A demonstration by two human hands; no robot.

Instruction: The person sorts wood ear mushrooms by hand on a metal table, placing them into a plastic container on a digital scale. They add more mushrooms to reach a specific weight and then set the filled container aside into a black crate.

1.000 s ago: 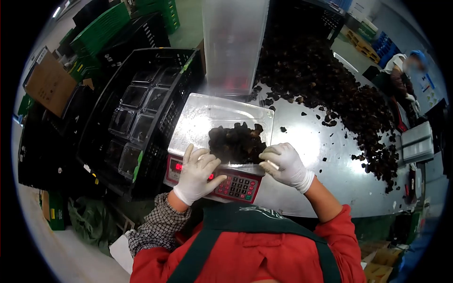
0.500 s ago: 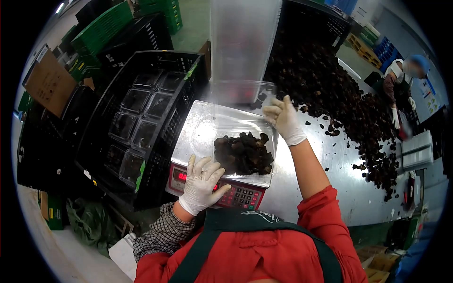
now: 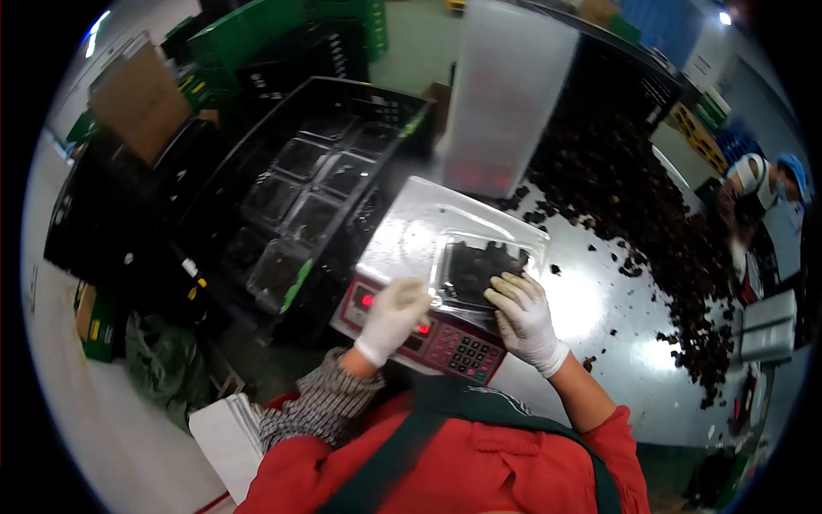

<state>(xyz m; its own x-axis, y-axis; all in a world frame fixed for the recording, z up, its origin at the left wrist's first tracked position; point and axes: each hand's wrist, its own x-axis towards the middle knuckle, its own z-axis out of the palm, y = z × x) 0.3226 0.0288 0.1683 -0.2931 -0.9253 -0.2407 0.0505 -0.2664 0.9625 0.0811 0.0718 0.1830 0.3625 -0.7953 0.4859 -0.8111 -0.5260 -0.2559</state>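
Note:
A clear plastic clamshell box (image 3: 479, 261) filled with dark dried mushrooms sits on the steel pan of a red weighing scale (image 3: 411, 227). Its lid is folded down over the contents. My left hand (image 3: 392, 317), in a white glove, presses on the box's near left corner. My right hand (image 3: 524, 315), also gloved, presses flat on the box's near right edge. The scale's keypad (image 3: 458, 349) and lit display show just below my hands.
A large heap of dark mushrooms (image 3: 634, 197) covers the steel table at right. A tall stack of empty clear boxes (image 3: 505, 103) stands behind the scale. A black crate (image 3: 308, 188) with filled boxes sits at left. Another person (image 3: 762, 201) works at far right.
My right hand reached back toward the stack of boxes, then came forward. The lid now lies over the mushrooms and both hands press on the box.

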